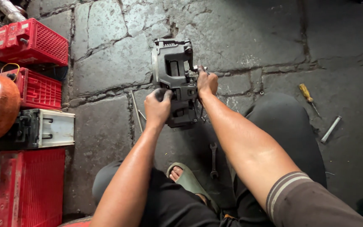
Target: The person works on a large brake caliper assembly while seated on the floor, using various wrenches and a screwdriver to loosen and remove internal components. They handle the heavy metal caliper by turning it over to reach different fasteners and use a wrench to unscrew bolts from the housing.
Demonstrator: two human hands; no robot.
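Head view, looking down: both forearms reach forward over the knees. The left hand (pixel 158 107) grips the lower left side of a dark grey metal brake caliper (pixel 174 80) held upright above the cracked stone floor (pixel 106 50). The right hand (pixel 207 83) clasps its right edge. A spanner (pixel 213 160) lies between the legs; red crates (pixel 32 42) stand at left; a yellow-handled screwdriver (pixel 308 97) lies at right.

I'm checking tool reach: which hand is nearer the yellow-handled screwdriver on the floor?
Right. The right hand grips the grey metal assembly, screwdriver off to its right; left hand is farther left.
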